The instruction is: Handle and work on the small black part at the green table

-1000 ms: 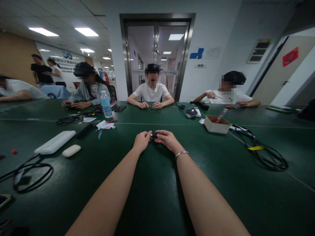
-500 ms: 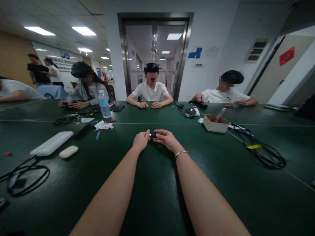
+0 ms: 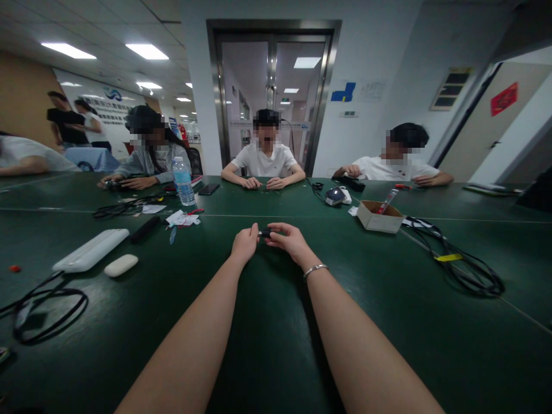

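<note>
Both my arms reach straight out over the dark green table [image 3: 276, 322]. My left hand [image 3: 244, 244] and my right hand [image 3: 290, 240] meet at the table's middle, fingers pinched from either side on a small black object [image 3: 264, 233] held just above the surface. What the object is I cannot make out. A thin silver bracelet [image 3: 315, 268] sits on my right wrist.
A white oblong case [image 3: 90, 249] and a white oval piece [image 3: 121, 265] lie left, with coiled black cables [image 3: 43, 307] nearer. A cardboard box [image 3: 379, 217] and black cables [image 3: 461, 264] lie right. A water bottle [image 3: 183, 181] stands far left. Three people sit opposite.
My two hands have risen slightly and shifted a little away from me, still pinching the small black object. The view tilted a bit.
</note>
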Demonstrator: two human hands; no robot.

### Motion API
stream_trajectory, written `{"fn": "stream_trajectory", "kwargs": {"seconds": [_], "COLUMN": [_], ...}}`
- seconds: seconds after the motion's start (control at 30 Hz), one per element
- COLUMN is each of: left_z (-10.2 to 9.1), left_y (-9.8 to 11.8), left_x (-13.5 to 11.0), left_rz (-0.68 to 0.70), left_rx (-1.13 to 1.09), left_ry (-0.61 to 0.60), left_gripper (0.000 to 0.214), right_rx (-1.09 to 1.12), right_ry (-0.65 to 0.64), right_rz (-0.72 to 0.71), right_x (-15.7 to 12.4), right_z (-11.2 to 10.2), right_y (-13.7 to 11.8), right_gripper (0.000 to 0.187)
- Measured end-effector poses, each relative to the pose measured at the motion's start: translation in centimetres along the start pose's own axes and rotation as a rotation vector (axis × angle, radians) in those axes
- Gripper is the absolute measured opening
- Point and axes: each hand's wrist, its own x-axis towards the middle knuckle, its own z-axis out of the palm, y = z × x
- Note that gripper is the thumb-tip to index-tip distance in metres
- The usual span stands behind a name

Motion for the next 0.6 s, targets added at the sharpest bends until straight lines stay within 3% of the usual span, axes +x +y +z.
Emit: {"fn": "stream_trajectory", "kwargs": {"seconds": [0.2, 0.37, 0.5, 0.6], "left_z": [0.3, 0.8, 1.4, 1.3], "left_y": [0.3, -0.2, -0.7, -0.5], "left_x": [-0.5, -0.3, 0.2, 0.0], "left_rz": [0.083, 0.149, 0.245, 0.285], "left_rx": [0.065, -0.016, -0.187, -0.278], "left_ry": [0.005, -0.008, -0.032, -0.064], "left_gripper": [0.051, 0.035, 0.015, 0.014], "right_rx": [-0.016, -0.029, -0.057, -0.106], "right_ry": [0.049, 0.103, 0.111, 0.137], "right_rz": [0.063, 0.065, 0.060, 0.042], "right_x": [0.0, 0.4, 0.6, 0.7], "right_z": [-0.5, -0.5, -0.5, -0.6], "right_y": [0.2, 0.6, 0.8, 0.8], "right_gripper": [0.019, 0.004, 0.015, 0.023]}}
